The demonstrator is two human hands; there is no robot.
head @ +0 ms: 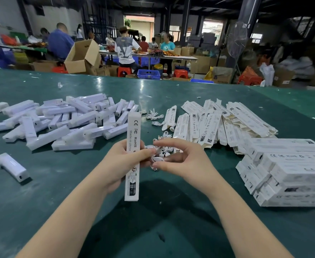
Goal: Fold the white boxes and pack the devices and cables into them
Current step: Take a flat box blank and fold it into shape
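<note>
The left hand [118, 162] gripped a folded white box [133, 155] (nearly upright); the right hand [181, 161] pinched a coiled white cable [157, 158].

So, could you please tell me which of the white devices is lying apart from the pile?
The lone white device near the table's left edge; the others are heaped together farther back.

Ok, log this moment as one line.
left hand: holds box upright | right hand: pinches cable | stage: cable not yet in box
</note>
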